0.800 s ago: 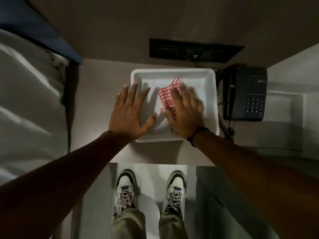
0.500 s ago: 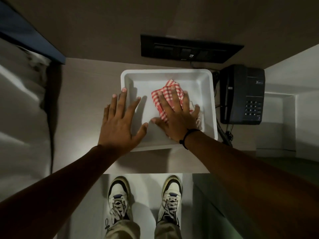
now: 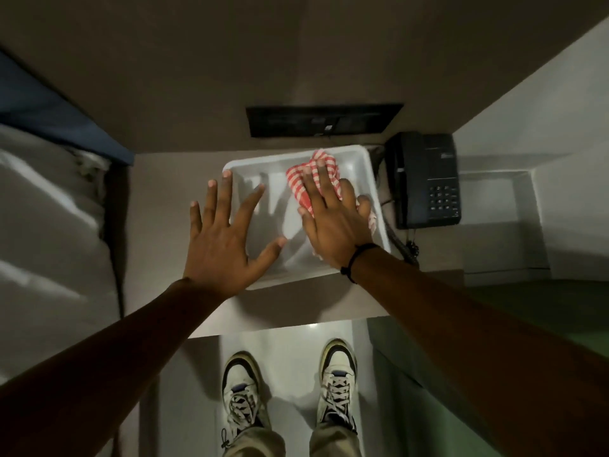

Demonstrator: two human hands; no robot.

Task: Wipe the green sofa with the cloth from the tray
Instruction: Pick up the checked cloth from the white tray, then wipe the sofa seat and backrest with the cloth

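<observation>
A white tray [image 3: 245, 160] sits on a beige bedside surface. In its right half lies a bunched red-and-white checked cloth [image 3: 297, 182]. My right hand [image 3: 333, 225], with a black band at the wrist, lies flat on top of the cloth, its fingers stretched over it; I see no closed grip. My left hand [image 3: 224, 239] hovers open with fingers spread over the tray's left rim and holds nothing. A dark green surface [image 3: 547, 318], perhaps the sofa, shows at the right edge.
A black desk phone [image 3: 425, 179] with its cord stands just right of the tray. A black switch panel [image 3: 323, 120] is on the wall behind. White bedding [image 3: 49, 225] fills the left side. My shoes [image 3: 244, 390] stand on the pale floor below.
The view has shifted and tilted. My right hand has settled further onto the cloth, which now bunches under it. My left hand has stayed open at the tray's left rim.
</observation>
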